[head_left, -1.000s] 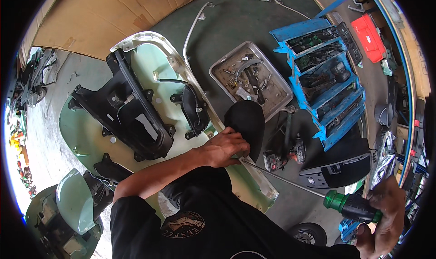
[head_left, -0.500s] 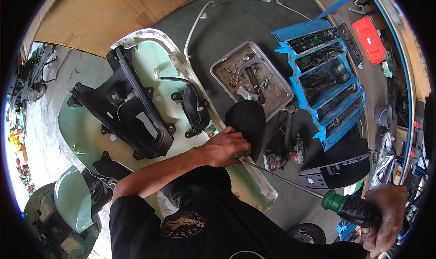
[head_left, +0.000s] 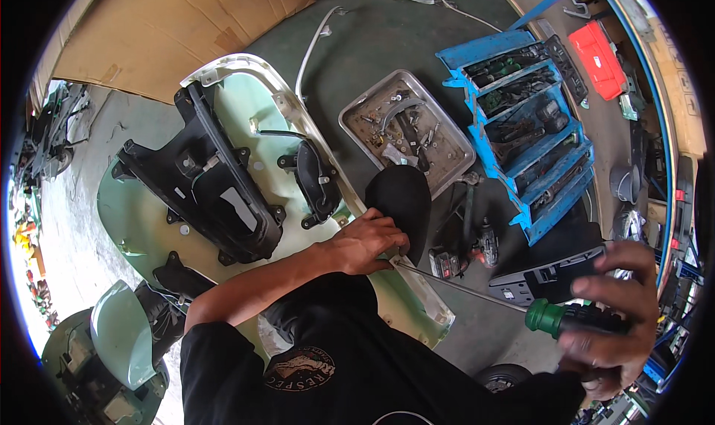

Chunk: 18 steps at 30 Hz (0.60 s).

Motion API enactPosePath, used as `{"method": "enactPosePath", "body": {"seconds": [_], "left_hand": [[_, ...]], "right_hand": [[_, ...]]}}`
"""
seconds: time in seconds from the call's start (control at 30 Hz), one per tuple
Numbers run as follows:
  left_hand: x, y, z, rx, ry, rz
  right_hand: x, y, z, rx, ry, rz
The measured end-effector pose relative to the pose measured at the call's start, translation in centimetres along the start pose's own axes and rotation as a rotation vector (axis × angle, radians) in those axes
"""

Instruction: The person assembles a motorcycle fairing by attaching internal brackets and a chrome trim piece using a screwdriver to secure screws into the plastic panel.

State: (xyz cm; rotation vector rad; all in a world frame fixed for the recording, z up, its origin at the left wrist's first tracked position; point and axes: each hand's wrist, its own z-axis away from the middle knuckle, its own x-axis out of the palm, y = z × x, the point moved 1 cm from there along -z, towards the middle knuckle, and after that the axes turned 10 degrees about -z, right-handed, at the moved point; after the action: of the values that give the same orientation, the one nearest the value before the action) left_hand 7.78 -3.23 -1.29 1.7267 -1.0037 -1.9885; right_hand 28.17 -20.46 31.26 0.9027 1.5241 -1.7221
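Note:
A long screwdriver (head_left: pixel 546 318) with a green and black handle lies slantwise across the right. Its tip meets the rim of a pale green curved body panel (head_left: pixel 428 306). My right hand (head_left: pixel 622 321) is round the handle end, fingers loosely spread about it and blurred. My left hand (head_left: pixel 369 242) is closed on the panel's rim, beside the screwdriver tip; the fingertips' undersides are hidden. Inside the panel are a large black plastic housing (head_left: pixel 216 190) and a smaller black part (head_left: pixel 316 183) with a cable. My knee (head_left: pixel 402 198) is just beyond my left hand.
Past my knee stands a metal tray (head_left: pixel 469 157) of screws and small parts. Right of it is an opened blue toolbox (head_left: pixel 514 138) full of tools. A cordless drill (head_left: pixel 488 245) and a black panel (head_left: pixel 551 276) lie on the floor. Cardboard (head_left: pixel 171 30) stands far left.
My right hand has shifted slightly up, its fingers turning and spreading around the handle. The screwdriver handle has risen a little. My left hand keeps its place on the rim.

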Motion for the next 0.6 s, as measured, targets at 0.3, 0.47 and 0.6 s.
{"method": "enactPosePath", "body": {"seconds": [0.3, 0.47, 0.6], "left_hand": [[0.6, -0.6, -0.9, 0.14, 0.054, -0.183], [1.2, -0.1, -0.5, 0.125, 0.096, -0.207], [1.5, -0.1, -0.4, 0.135, 0.108, -0.233]], "right_hand": [[9.7, 2.0, -3.6, -0.735, 0.732, -1.598], [8.8, 4.5, -3.0, -0.645, 0.943, -1.335], [8.9, 5.5, -3.8, -1.33, -0.374, -1.848]]}}
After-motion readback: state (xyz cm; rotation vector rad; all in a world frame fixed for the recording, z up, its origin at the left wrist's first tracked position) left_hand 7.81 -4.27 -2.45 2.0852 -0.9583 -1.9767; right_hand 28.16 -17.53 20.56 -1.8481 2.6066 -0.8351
